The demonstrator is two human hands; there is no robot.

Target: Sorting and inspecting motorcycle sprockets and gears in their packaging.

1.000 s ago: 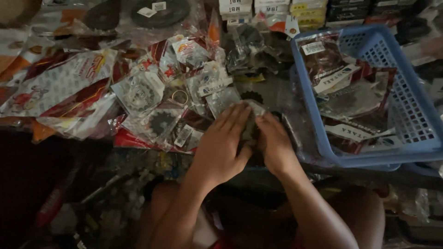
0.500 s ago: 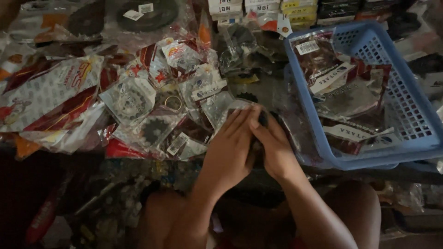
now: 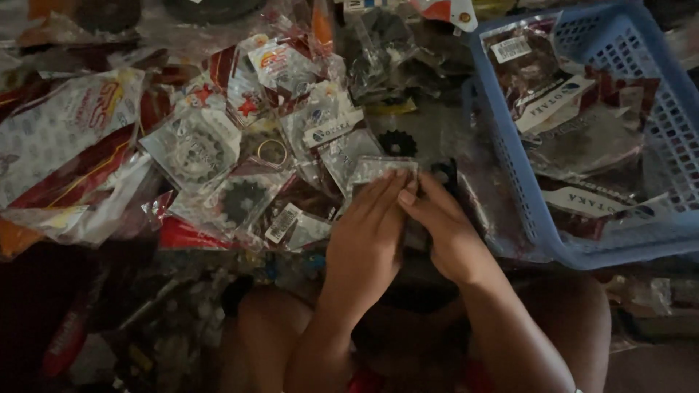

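Grip: both hands are closed together on a small clear plastic packet (image 3: 384, 173), the left hand (image 3: 364, 236) laid flat over it with fingers extended, the right hand (image 3: 445, 231) pressed against it from the other side.
Packet: it is held just above the cluttered work surface, between the heap of bagged parts and the blue basket; only its upper edge is seen past the fingertips.
Contents: what the packet holds cannot be made out.
Nearby: a loose black sprocket (image 3: 397, 143) is seen just beyond the hands, and a brass-coloured ring (image 3: 271, 151) lies among the bags to the left.
Left side: bagged sprockets (image 3: 218, 175) in clear and red-and-white wrappers are spread in an overlapping pile.
Right side: a blue plastic basket (image 3: 510, 189) is filled with more bagged parts.
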